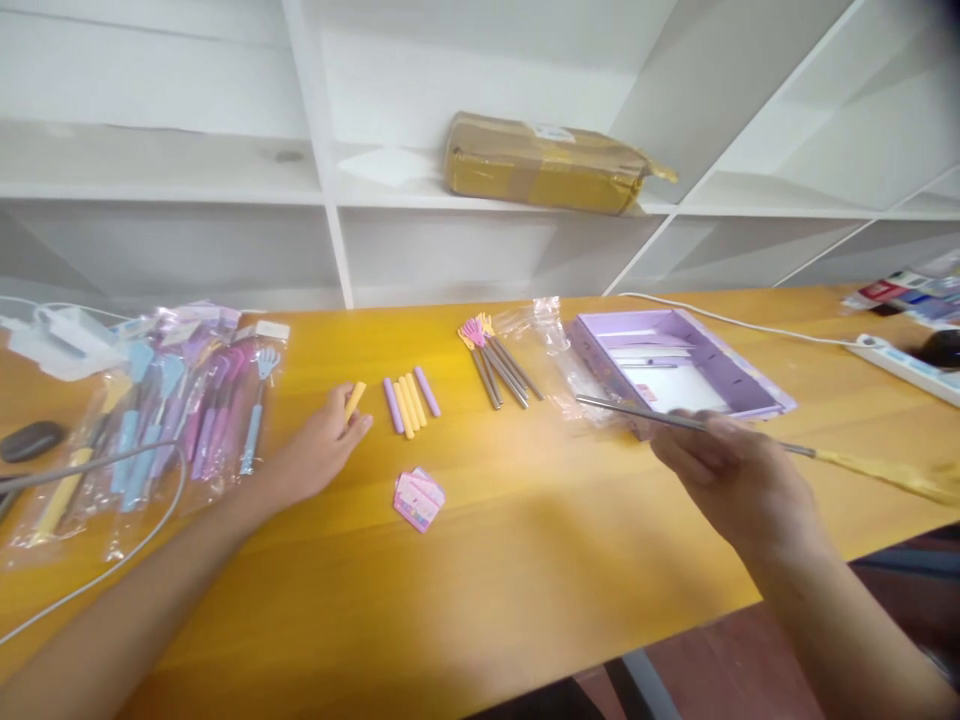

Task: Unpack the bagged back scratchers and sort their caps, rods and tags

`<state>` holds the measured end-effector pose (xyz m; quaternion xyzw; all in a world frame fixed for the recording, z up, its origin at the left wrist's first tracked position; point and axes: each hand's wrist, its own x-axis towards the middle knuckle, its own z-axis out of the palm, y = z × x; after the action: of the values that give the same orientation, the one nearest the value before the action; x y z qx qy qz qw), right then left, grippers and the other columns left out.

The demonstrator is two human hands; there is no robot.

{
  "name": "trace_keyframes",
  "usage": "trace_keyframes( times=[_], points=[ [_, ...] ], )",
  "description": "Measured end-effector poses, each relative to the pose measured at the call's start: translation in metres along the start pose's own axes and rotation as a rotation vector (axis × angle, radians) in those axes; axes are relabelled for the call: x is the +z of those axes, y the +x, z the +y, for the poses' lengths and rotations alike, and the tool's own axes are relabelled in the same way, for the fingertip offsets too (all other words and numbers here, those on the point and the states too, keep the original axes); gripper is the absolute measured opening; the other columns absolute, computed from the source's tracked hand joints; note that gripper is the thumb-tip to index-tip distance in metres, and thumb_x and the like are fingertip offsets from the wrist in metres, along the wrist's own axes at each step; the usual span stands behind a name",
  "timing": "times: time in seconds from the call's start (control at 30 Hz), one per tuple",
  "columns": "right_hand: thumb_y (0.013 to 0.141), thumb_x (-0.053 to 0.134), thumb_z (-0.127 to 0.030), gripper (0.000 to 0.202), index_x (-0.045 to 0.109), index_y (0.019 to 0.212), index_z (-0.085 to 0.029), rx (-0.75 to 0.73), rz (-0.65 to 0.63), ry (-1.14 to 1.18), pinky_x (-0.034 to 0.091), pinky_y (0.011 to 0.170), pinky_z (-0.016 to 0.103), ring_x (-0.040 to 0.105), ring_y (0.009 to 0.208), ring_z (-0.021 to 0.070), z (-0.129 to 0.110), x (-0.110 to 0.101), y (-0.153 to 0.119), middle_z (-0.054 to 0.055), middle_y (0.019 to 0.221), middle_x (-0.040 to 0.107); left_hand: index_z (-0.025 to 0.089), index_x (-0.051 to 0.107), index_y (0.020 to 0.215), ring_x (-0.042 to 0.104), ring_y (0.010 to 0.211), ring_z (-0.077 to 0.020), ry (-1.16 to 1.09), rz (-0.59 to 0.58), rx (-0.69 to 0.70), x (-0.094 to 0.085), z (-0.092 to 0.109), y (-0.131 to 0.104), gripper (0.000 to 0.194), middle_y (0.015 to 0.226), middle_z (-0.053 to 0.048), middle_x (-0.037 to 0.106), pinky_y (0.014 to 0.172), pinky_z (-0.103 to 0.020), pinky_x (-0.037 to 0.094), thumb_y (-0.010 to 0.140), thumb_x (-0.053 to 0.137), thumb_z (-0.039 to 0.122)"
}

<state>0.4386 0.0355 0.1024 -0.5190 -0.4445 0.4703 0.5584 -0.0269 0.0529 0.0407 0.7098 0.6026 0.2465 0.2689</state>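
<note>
My left hand point(330, 442) is closed around a short yellow handle sleeve point(355, 401), just left of a row of loose purple and yellow handle sleeves point(412, 402) on the table. In my right hand point(724, 465) is a back scratcher's metal rod point(611, 405), its bare end pointing left and its yellow head, smeared by motion, to the right. Several back scratcher rods point(504, 365) with pink and yellow claw heads lie together beyond the sleeves. A small stack of pink cards point(419, 499) lies nearer me.
Bagged back scratchers point(195, 410) cover the table's left side, with a white cable point(161, 540) across them. Crumpled clear bags point(555, 350) touch a purple box point(675, 355) at the right. A power strip point(907, 368) sits farther right. A taped parcel point(547, 165) rests on the shelf.
</note>
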Motion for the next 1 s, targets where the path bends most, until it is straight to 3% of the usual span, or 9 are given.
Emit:
trace_keyframes(
  times=[0.1,0.17,0.3,0.47,0.7,0.8,1.0],
  points=[
    [0.080,0.081,-0.043,0.037,0.056,0.062,-0.022,-0.129,-0.113,-0.108,0.032,0.059,0.038,0.046,0.062,0.0161,0.006,0.015,0.026,0.005,0.081,0.051,0.018,0.036,0.155,0.067,0.093,-0.0208,0.039,0.140,-0.016,0.019,-0.009,0.002,0.058,0.131,-0.013,0.058,0.099,-0.044,0.056,0.103,0.056,0.032],
    [0.083,0.078,-0.042,0.035,0.059,0.063,-0.020,-0.231,-0.166,-0.204,0.038,0.062,0.036,0.053,0.066,0.0166,0.009,0.034,0.045,0.007,0.087,0.060,0.019,0.036,0.157,0.067,0.095,-0.0195,0.041,0.207,0.020,0.026,-0.013,0.001,0.060,0.136,-0.014,0.052,0.102,-0.045,0.056,0.100,0.055,0.023],
    [0.086,0.072,-0.038,0.045,0.039,0.060,-0.023,-0.299,-0.225,-0.487,0.041,0.066,0.031,0.055,0.068,0.0166,0.016,0.083,0.088,0.002,0.068,0.056,0.021,0.052,0.144,0.066,0.111,-0.0227,0.061,0.266,0.123,0.035,-0.021,-0.001,0.045,0.138,-0.014,0.046,0.105,-0.045,0.057,0.100,0.052,0.015],
    [0.089,0.063,-0.031,0.033,0.040,0.067,-0.023,-0.438,-0.254,-0.872,0.034,0.064,0.028,0.044,0.062,0.0128,0.043,0.128,0.133,-0.003,0.062,0.048,0.019,0.063,0.125,0.066,0.109,-0.0225,0.158,0.226,0.272,0.040,-0.030,-0.001,0.027,0.137,-0.014,0.047,0.104,-0.044,0.057,0.101,0.053,0.014],
    [0.094,0.058,-0.027,0.017,0.049,0.080,-0.023,-0.446,-0.363,-1.191,0.032,0.062,0.030,0.050,0.062,0.0166,0.079,0.143,0.154,0.004,0.070,0.062,0.020,0.065,0.122,0.063,0.120,-0.0261,0.155,0.106,0.336,0.036,-0.033,0.000,0.023,0.132,-0.013,0.054,0.108,-0.044,0.054,0.102,0.055,0.020],
    [0.095,0.063,-0.031,0.013,0.055,0.095,-0.021,-0.410,-0.312,-1.166,0.037,0.065,0.029,0.058,0.067,0.0189,0.081,0.145,0.153,0.007,0.082,0.071,0.021,0.066,0.123,0.063,0.119,-0.0258,0.147,0.065,0.341,0.036,-0.035,0.002,0.023,0.131,-0.013,0.055,0.107,-0.043,0.054,0.102,0.055,0.022],
    [0.099,0.061,-0.032,0.035,0.054,0.130,-0.017,-0.395,-0.352,-1.051,0.042,0.068,0.027,0.066,0.074,0.0217,0.078,0.147,0.151,0.010,0.095,0.078,0.021,0.065,0.123,0.064,0.111,-0.0234,0.116,0.035,0.316,0.035,-0.037,0.005,0.023,0.130,-0.012,0.054,0.103,-0.041,0.055,0.102,0.055,0.022]
  ],
)
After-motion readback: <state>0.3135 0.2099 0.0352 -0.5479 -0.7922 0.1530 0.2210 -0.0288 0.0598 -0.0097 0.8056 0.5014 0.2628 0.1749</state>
